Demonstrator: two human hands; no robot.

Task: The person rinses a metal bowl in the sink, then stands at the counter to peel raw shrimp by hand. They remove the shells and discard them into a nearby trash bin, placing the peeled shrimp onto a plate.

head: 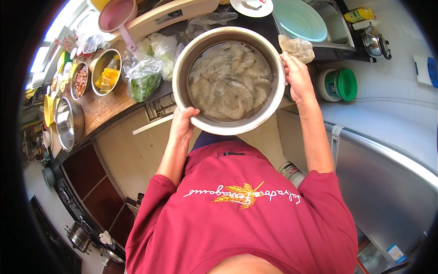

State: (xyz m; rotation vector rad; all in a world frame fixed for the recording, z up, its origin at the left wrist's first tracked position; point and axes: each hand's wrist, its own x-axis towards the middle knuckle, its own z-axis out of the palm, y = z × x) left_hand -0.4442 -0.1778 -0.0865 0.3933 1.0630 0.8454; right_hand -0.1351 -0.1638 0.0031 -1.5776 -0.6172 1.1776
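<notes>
A wide metal basin [228,128] is held in front of my body, close to the counter's front edge. Raw grey shrimp [236,82] lie in cloudy water inside it. My left hand [183,124] grips the near left rim, its thumb over the edge. On the right side, my right hand [297,77] has hold of the rim, with the fingers partly hidden behind the wall. A greyish cloth [297,49] lies on the counter edge just beyond my right hand.
A pale green plastic basin [301,20] sits at the sink [337,27]. Left on the counter are bagged leafy vegetables [145,82], a bowl with yellow pieces [106,80] and stacked metal bowls [66,123]. A white plate [255,13] holds a shrimp. An open drawer [154,124] juts out below.
</notes>
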